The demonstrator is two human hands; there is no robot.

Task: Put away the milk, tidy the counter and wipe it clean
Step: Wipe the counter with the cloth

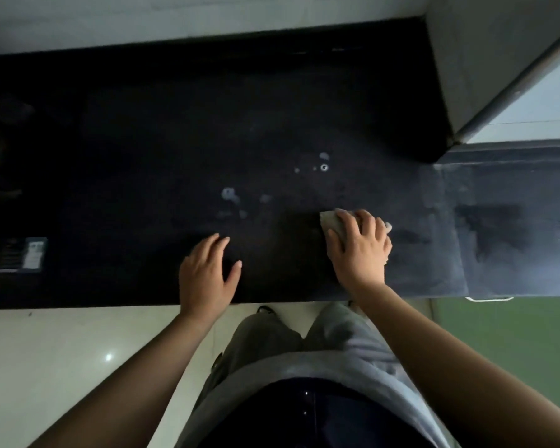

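Dark counter (126,156): pale spill spots (230,195) mid-surface. Right hand (361,250) presses grey cloth (332,221) flat near front edge, fingers spread. Left hand (207,273) rests palm-down beside, holding nothing.

Right hand (361,250) presses cloth (332,221) on counter (143,156); left hand (207,273) flat.
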